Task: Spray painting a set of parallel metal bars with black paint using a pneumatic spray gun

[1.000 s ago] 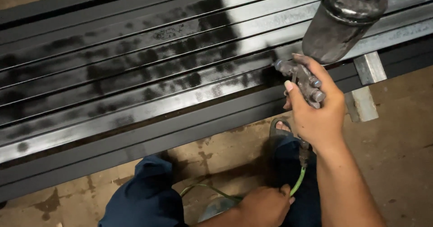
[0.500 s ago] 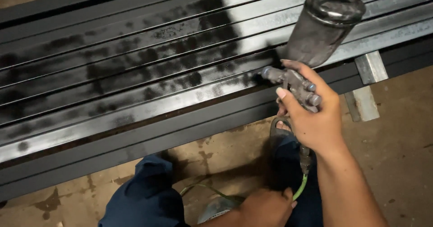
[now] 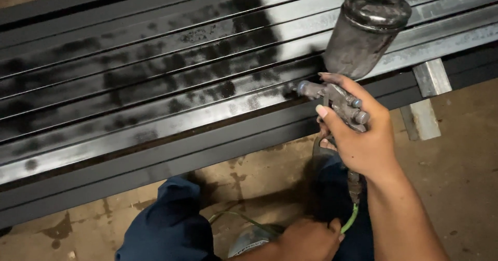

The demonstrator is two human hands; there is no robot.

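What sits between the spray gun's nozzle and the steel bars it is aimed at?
Nothing visible. The right hand holds the spray gun with its nozzle pointed left at the steel bars, and only open air shows between them. The left hand is low, by the green hose, out of the line.

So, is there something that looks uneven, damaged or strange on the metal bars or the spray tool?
The black paint on the metal bars is patchy: blotches and bare grey streaks, and the right part is still unpainted. The spray gun in the right hand has a cup grimy with old paint. Nothing looks spilled or broken.
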